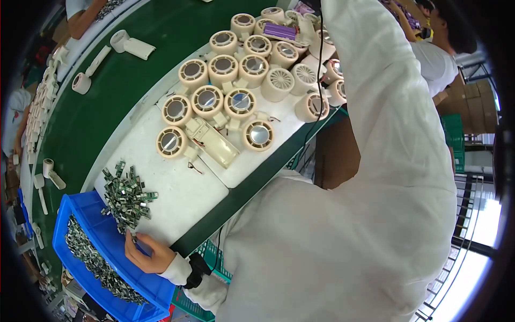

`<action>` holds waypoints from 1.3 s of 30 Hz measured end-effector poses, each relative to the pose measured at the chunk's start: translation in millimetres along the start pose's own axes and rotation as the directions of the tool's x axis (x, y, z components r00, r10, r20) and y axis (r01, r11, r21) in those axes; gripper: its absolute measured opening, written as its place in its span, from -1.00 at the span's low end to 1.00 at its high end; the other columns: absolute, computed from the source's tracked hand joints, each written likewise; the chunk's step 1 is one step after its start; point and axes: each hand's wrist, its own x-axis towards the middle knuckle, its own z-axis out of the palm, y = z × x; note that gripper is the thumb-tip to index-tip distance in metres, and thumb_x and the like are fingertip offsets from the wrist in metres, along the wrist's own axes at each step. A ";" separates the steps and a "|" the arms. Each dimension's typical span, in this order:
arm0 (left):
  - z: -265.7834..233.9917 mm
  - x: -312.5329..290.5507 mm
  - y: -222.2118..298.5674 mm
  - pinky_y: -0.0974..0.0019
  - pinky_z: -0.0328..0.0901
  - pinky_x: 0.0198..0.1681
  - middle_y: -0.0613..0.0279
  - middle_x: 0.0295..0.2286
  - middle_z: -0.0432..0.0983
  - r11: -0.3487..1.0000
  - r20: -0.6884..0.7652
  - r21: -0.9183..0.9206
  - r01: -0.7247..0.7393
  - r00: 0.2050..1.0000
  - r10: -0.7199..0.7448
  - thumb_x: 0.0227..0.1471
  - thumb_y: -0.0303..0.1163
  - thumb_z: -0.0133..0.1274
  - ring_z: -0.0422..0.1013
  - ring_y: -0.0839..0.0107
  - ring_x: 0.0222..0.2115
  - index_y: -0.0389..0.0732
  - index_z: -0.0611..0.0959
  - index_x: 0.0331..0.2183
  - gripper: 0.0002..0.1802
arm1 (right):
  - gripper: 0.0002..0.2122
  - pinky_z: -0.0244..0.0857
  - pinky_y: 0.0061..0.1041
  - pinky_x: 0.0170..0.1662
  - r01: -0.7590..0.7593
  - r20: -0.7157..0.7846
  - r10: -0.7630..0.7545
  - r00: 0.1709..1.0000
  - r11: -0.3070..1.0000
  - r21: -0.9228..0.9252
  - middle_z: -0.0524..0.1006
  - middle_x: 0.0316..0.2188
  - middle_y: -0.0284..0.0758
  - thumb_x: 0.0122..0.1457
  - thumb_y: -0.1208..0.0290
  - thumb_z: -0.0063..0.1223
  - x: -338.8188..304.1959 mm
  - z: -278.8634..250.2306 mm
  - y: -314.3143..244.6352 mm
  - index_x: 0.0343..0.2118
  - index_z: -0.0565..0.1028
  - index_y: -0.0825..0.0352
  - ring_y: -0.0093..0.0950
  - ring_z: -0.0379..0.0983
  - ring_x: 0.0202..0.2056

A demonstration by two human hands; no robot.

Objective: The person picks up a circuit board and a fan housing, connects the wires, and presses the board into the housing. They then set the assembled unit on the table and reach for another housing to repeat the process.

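At the near edge of a heap of small green circuit boards (127, 198), my left hand (147, 256) has its thumb and fingers pinched around what looks like one small circuit board (134, 236). A blue bin (120, 257) full of more such boards stands right beside this hand. My right arm (386, 91) stretches up past the top edge, and its hand is out of view. Beige round fan housings (207, 101) stand in a cluster on the white worktop (179, 198). Among them lies an open beige handle shell (214, 145) with wires.
A purple battery-like block (280, 32) rests among the far housings, near a hanging black cable (321, 64). Beyond the worktop runs a green conveyor (134, 75) carrying beige handheld fans (131, 45). Other people (437, 64) sit at the far side and right. Green crates (196, 308) stand below.
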 end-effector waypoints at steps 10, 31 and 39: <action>-10.5 -6.7 0.9 0.22 0.37 -0.18 0.03 -0.21 0.58 0.996 -0.016 -0.088 0.017 1.000 -0.019 0.12 -0.61 0.11 0.49 0.18 -0.24 -0.31 0.68 -0.10 -0.73 | -0.83 0.10 -0.79 -0.70 0.103 0.174 -0.090 0.981 0.992 -0.072 0.41 -0.59 -0.43 0.30 0.39 -0.07 -159.6 94.6 -6.6 -0.33 0.43 0.41 -0.70 0.26 -0.68; -26.6 -55.2 33.8 0.33 0.38 -0.13 0.07 -0.21 0.57 0.452 0.318 -0.738 0.501 0.849 -0.422 -0.02 -0.67 0.21 0.50 0.30 -0.21 -0.30 0.68 -0.15 -0.68 | -0.83 0.24 -0.51 -0.60 0.401 0.435 -0.139 0.890 0.692 -0.600 0.44 -0.70 -0.32 0.22 0.50 0.14 -416.1 325.3 315.6 -0.32 0.33 0.38 -0.53 0.41 -0.70; -52.1 -71.0 34.2 0.34 0.40 -0.17 0.06 -0.28 0.61 0.605 0.464 -0.682 0.411 0.882 -0.076 -0.05 -0.68 0.21 0.54 0.29 -0.28 -0.32 0.67 -0.18 -0.69 | -0.87 0.31 -0.45 -0.51 0.651 0.515 -0.425 0.744 0.290 -0.701 0.50 -0.53 -0.27 0.10 0.49 0.25 -384.9 369.8 289.1 -0.29 0.54 0.28 -0.36 0.46 -0.57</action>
